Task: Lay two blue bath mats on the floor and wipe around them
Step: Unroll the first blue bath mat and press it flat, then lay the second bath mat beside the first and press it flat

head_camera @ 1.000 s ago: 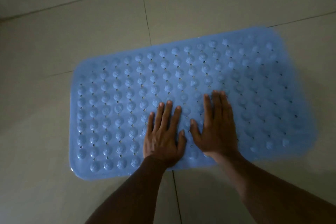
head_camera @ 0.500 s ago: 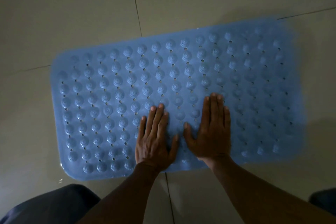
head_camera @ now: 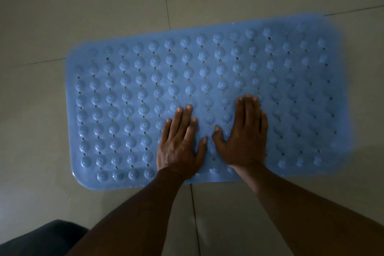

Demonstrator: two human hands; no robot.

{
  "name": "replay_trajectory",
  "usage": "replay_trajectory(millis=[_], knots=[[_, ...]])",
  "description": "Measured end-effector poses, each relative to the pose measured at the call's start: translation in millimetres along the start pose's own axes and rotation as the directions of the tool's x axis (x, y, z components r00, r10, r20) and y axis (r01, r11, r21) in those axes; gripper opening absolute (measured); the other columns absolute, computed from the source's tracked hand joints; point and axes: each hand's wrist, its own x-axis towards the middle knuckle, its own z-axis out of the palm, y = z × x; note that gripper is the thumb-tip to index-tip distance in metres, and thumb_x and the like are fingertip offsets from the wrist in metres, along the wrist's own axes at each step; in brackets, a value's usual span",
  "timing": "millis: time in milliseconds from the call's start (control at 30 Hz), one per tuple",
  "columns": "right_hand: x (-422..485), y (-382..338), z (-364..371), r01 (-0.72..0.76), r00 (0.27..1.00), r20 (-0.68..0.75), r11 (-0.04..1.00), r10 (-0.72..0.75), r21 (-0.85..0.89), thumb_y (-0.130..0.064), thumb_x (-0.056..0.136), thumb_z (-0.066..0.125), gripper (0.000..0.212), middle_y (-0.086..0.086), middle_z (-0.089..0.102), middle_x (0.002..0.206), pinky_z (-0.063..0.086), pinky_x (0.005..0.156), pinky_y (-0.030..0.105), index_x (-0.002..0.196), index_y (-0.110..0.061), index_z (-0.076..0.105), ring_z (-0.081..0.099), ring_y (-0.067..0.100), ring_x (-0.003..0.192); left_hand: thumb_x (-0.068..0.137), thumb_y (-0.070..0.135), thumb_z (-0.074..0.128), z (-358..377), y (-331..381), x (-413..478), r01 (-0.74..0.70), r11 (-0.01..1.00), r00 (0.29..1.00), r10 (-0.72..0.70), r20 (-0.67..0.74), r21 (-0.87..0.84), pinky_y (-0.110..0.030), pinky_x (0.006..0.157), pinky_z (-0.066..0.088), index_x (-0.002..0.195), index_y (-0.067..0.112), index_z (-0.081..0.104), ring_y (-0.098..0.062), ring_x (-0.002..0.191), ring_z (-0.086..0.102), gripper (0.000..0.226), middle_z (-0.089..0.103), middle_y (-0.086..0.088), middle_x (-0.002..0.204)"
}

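**Mat down, but not yet seated**

One blue mat is lying flat on the tiled floor, filling the middle of the frame with its knobbed side up. The left hand and right hand are both resting palm-down on its lower middle, fingers extended and close together, thumbs angled toward each other, gripping nothing. A second mat is not showing anywhere in the frame, nor is any cloth.

The risks, as I judge them: both hands are pressing near the lower edge only, so the far edge and the blurred right end may be sitting loose and could lift or creep. A push forward rather than straight down could slide the mat across the smooth tile. The dim light is also making missed patches likely once wiping begins.
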Motion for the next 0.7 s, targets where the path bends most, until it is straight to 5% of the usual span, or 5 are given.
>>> replay_trajectory(millis=[433,600,700], knots=[[-5,4,3,0.066,0.998,-0.017,0.995,-0.065,0.070,-0.057,0.086,0.046,0.089,0.020,0.034,0.159,0.024,0.120,0.051,0.152,0.002,0.035,0.027,0.035,0.151,0.098,0.051,0.037,4,1,-3,-0.027,0.996,1.000,0.026,0.018,0.082,-0.048,0.124,0.021,0.144,0.005,0.049,-0.024,0.156,0.017,0.066,0.023,-0.007,0.167],[-13,23,-38,0.081,0.995,0.057,0.994,-0.086,0.079,-0.058,0.085,0.031,0.086,0.015,0.036,0.160,0.025,0.119,0.057,0.154,-0.007,0.035,0.029,0.031,0.151,0.103,0.052,0.029,-29,23,-15,0.036,0.992,0.982,-0.057,0.178,0.121,-0.042,0.127,0.002,0.155,0.010,0.027,-0.024,0.157,-0.004,0.067,0.000,-0.008,0.171],[-3,35,-77,0.045,0.988,0.145,0.999,-0.046,0.013,-0.054,0.092,0.040,0.078,0.012,0.028,0.163,0.022,0.121,0.054,0.157,-0.013,0.026,0.021,0.027,0.153,0.104,0.051,0.029,-64,37,-24,0.001,0.995,0.973,-0.024,0.231,0.102,-0.042,0.127,0.000,0.160,0.019,0.013,-0.023,0.157,-0.010,0.067,-0.008,-0.005,0.171]])
